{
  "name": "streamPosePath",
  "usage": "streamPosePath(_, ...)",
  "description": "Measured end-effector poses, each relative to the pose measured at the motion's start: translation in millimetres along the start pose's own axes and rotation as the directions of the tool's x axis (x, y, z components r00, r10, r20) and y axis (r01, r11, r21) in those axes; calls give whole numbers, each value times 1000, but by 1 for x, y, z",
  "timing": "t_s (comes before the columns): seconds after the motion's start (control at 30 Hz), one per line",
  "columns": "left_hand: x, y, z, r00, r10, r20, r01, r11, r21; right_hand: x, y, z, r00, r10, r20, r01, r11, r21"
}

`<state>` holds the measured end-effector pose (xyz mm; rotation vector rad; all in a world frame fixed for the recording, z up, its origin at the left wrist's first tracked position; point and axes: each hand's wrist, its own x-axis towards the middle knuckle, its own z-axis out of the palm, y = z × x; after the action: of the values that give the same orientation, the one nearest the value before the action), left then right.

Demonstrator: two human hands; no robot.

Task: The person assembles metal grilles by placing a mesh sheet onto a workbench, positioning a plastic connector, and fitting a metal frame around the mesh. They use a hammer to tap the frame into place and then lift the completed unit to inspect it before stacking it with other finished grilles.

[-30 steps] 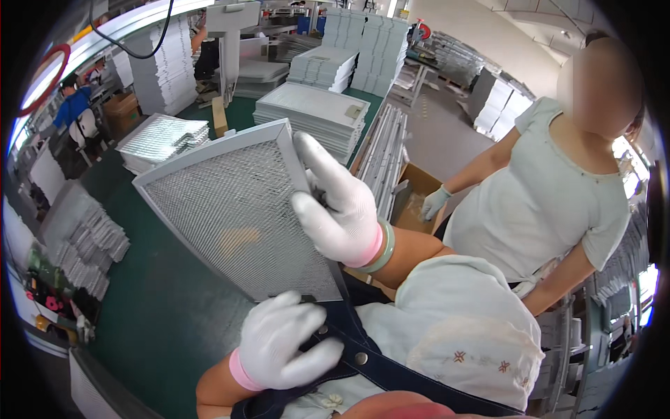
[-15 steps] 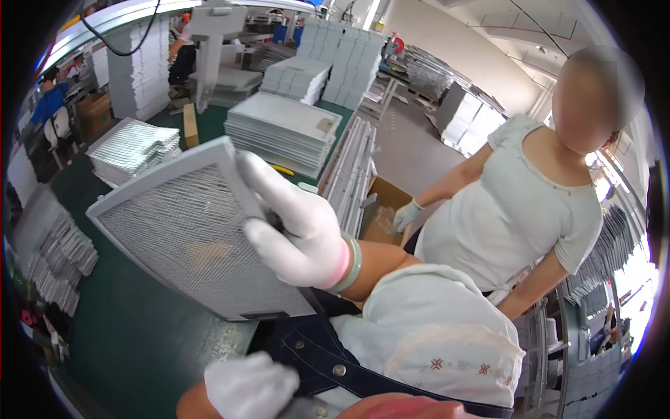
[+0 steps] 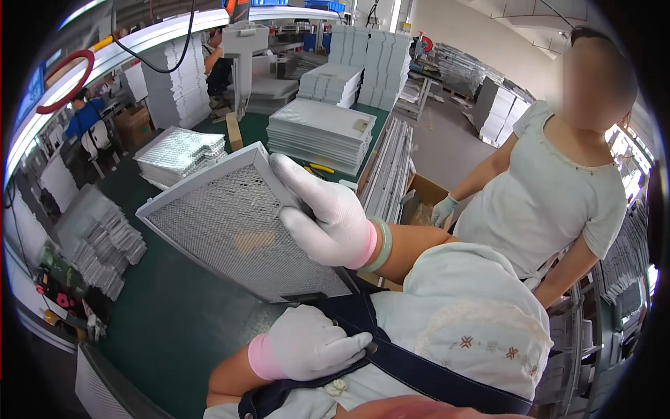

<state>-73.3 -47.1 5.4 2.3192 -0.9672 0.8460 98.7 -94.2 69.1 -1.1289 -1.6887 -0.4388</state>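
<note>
Left hand [image 3: 310,346] has shifted to the strap [image 3: 440,377], fingers curled; cannot tell if gripping. Right hand [image 3: 331,223] alone grasps the panel [image 3: 227,223].

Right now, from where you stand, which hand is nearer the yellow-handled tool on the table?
The right. The right hand, holding the mesh panel, is just this side of the yellow-handled tool; the left hand is farther back, against the dark strap.
</note>
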Motion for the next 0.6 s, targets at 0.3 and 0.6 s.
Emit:
streamPosePath(0.3, 6, 4, -5, 999, 30, 33, -30, 1000, -6, 0, -5, -2, 999, -2, -34, 1, 1000, -29)
streamPosePath(0.6, 4, 0, -9, 997, -12, 79, 16, 998, -53, -7, -5, 13, 981, 156, 117, -148, 986, -79)
